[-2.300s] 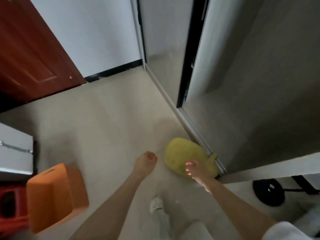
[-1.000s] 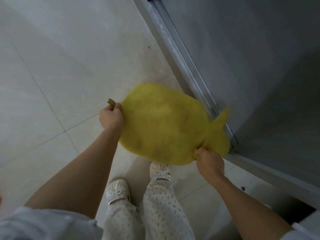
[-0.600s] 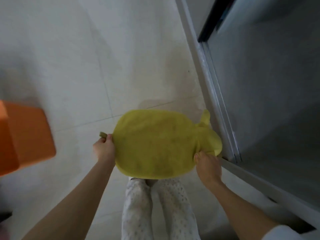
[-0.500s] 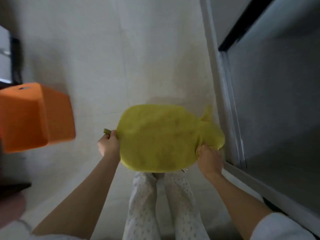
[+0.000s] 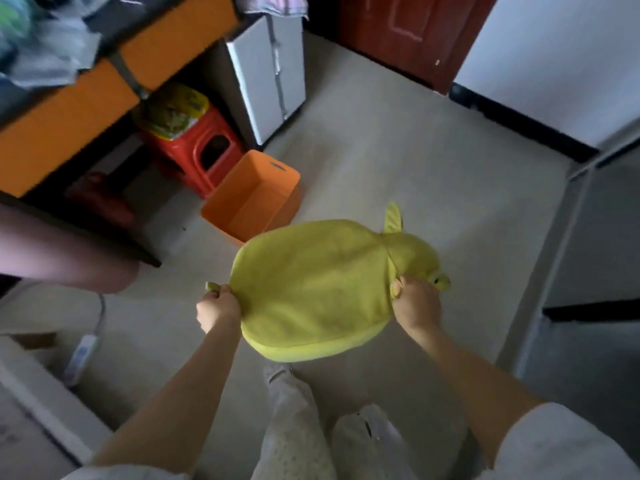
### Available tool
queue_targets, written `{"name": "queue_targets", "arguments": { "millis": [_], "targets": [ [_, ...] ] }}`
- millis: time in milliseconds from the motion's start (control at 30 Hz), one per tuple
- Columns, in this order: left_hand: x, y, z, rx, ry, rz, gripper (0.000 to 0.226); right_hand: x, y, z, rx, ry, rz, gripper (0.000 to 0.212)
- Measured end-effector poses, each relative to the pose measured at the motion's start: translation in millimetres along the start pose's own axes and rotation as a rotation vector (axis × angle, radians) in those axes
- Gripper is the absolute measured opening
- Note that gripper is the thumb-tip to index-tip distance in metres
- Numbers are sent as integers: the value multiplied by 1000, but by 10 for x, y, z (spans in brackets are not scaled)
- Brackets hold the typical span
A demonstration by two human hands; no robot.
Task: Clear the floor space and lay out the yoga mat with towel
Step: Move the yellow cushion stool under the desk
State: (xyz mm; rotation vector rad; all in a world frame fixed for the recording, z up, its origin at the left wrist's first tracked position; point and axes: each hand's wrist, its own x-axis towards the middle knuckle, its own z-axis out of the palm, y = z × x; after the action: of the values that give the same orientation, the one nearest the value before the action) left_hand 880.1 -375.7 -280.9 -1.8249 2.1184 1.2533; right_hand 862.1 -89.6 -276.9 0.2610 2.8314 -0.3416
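A yellow plush cushion (image 5: 322, 282), shaped like an animal with a small fin, hangs flat in the air above the beige floor (image 5: 398, 161). My left hand (image 5: 217, 308) grips its left end by a small tab. My right hand (image 5: 415, 301) grips its right end near the head part. Just beyond the cushion an open orange bin (image 5: 254, 197) stands on the floor. No yoga mat or towel is in view.
A red plastic stool (image 5: 197, 150) with a yellow bag on it stands under an orange-fronted desk (image 5: 69, 109). A white cabinet (image 5: 268, 74) is behind it. A power strip (image 5: 81, 355) lies at the left. A brown door (image 5: 412, 32) is at the back, sliding wardrobe doors (image 5: 588, 271) at the right.
Both hands took hold of the cushion by the wardrobe rail and lifted it off the floor. I have since turned left, so the orange bin, stool and desk now lie ahead.
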Motion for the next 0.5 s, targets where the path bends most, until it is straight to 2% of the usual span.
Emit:
{"name": "queue_targets", "arguments": {
  "millis": [200,333,500],
  "targets": [
    [741,-39,-1037,60,115,-86,35,255,-1517,-63,35,-72,-254,30],
    [1235,-231,-1562,-3,184,-232,29,290,-2404,168,27,-158,-367,30],
    [1603,-609,-1895,-87,256,-412,24,329,-3204,572,-42,-243,-489,27]
  ]
}}
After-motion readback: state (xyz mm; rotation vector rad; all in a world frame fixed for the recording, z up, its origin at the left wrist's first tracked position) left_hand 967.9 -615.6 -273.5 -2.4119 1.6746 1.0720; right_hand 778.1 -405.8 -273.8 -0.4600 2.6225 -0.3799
